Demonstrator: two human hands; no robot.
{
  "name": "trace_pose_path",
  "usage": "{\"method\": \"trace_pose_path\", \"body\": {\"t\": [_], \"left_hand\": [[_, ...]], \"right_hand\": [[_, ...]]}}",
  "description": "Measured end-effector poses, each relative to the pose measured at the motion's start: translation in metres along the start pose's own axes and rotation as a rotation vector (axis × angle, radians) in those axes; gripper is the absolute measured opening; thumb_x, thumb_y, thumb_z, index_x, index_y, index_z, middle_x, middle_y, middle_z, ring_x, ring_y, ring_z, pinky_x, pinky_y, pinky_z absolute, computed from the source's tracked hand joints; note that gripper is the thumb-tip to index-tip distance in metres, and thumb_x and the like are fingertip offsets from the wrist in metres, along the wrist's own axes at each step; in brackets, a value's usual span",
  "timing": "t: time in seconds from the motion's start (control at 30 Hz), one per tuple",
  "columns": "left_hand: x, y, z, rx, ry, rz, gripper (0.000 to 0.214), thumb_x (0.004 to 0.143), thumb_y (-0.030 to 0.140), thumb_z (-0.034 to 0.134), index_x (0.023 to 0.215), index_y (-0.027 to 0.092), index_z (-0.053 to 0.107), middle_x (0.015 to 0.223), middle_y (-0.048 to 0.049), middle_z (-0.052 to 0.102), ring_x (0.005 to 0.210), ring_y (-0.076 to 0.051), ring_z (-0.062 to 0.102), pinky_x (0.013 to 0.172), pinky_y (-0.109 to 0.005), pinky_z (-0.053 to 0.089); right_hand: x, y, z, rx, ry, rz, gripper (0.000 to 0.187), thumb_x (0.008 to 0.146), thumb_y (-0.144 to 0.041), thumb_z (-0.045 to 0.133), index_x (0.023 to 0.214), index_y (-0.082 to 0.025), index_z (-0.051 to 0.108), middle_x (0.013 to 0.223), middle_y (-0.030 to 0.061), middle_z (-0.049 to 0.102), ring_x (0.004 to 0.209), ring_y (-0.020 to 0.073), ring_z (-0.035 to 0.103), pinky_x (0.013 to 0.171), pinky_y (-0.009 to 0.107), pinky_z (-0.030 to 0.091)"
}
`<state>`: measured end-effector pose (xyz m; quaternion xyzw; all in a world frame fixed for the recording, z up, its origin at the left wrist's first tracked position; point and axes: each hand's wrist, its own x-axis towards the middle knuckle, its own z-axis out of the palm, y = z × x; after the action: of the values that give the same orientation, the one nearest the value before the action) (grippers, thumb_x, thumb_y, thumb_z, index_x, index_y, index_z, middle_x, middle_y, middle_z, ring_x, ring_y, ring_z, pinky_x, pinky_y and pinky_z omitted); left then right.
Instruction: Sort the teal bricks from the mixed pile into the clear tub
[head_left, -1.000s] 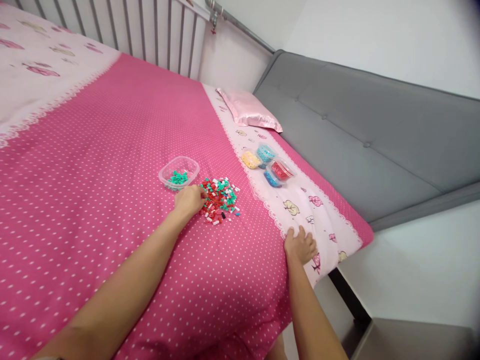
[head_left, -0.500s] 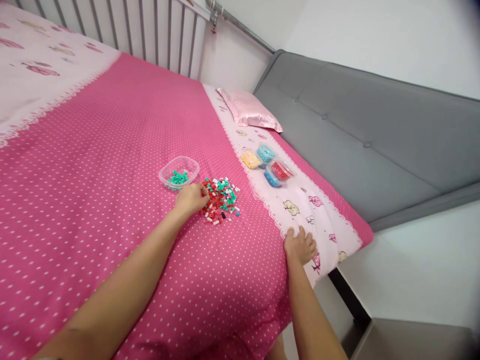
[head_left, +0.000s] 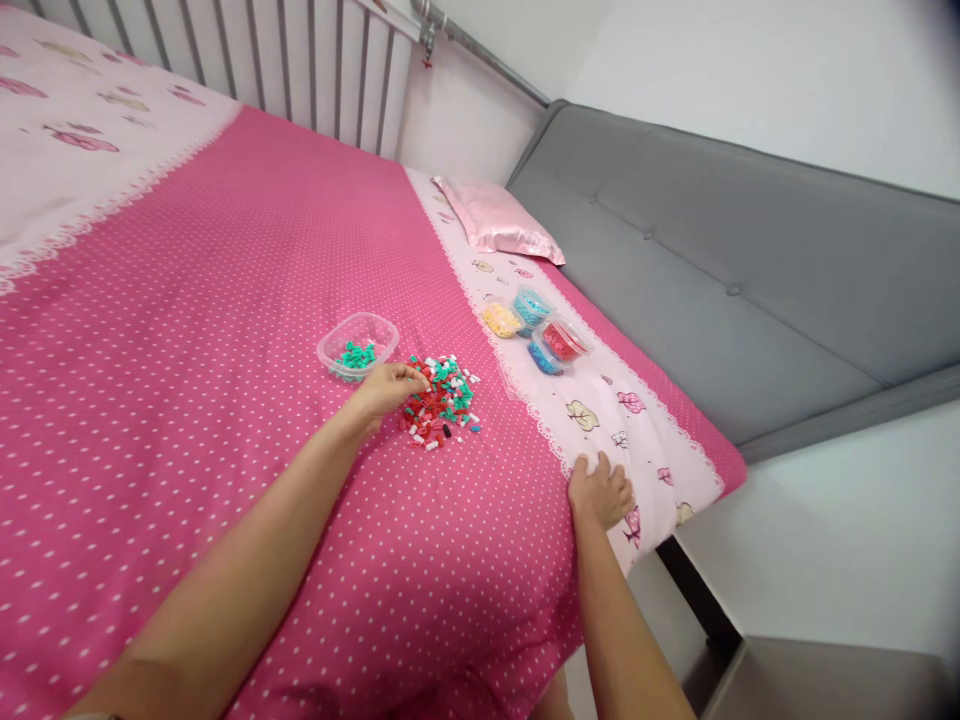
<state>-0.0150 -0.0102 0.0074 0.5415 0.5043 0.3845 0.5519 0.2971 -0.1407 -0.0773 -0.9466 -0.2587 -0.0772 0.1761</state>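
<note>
A pile of small red, green and white beads [head_left: 444,402] lies on the pink dotted bedsheet [head_left: 225,300]. My left hand [head_left: 386,385] hovers over the pile's left edge, fingers pinched together over the beads; what they hold is too small to make out. Just behind it stands a clear plastic tub [head_left: 358,345] with green beads inside. My right hand [head_left: 600,492] rests flat on the sheet's pale printed border near the bed's edge, fingers spread, holding nothing.
Several small tubs of yellow, teal, blue and red beads [head_left: 538,325] stand on the pale border. A pink pillow [head_left: 499,228] lies beyond them. A grey padded headboard [head_left: 735,280] runs along the right. The bed's edge drops off by my right hand.
My left hand has lifted slightly from the pile and stretched its fingers to the right in a pinch. My right hand has stayed put.
</note>
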Motion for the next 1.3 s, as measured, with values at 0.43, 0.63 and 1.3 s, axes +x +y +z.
{"method": "trace_pose_path", "body": {"t": [0.43,0.63,1.3], "left_hand": [[0.006,0.004,-0.007,-0.483,-0.089,-0.267,0.007,0.065,0.015,0.057,0.065,0.015,0.050,0.051,0.0040,0.048,0.034,-0.001,0.024,0.031,-0.013,0.013],[0.006,0.008,-0.012,-0.596,-0.119,-0.322,0.005,0.065,0.012,0.048,0.066,0.016,0.047,0.054,-0.0010,0.055,0.032,-0.003,0.026,0.027,-0.013,0.016],[0.008,0.007,-0.013,-0.577,-0.093,-0.296,0.014,0.071,0.022,0.046,0.061,0.014,0.052,0.047,0.0020,0.041,0.034,-0.004,0.027,0.027,-0.013,0.013]], "right_hand": [[0.000,0.001,0.003,-0.016,0.045,-0.014,0.055,0.089,-0.048,0.037,0.136,-0.021,0.047,0.144,0.0135,0.040,0.132,0.0325,0.032,0.109,0.049,0.020],[-0.001,0.000,0.001,-0.013,0.049,-0.014,0.055,0.089,-0.048,0.037,0.136,-0.020,0.047,0.144,0.0133,0.040,0.132,0.0324,0.032,0.109,0.050,0.021],[0.000,0.001,0.002,-0.018,0.057,-0.016,0.054,0.089,-0.048,0.038,0.135,-0.022,0.048,0.143,0.0134,0.041,0.131,0.0319,0.033,0.107,0.051,0.023]]}}
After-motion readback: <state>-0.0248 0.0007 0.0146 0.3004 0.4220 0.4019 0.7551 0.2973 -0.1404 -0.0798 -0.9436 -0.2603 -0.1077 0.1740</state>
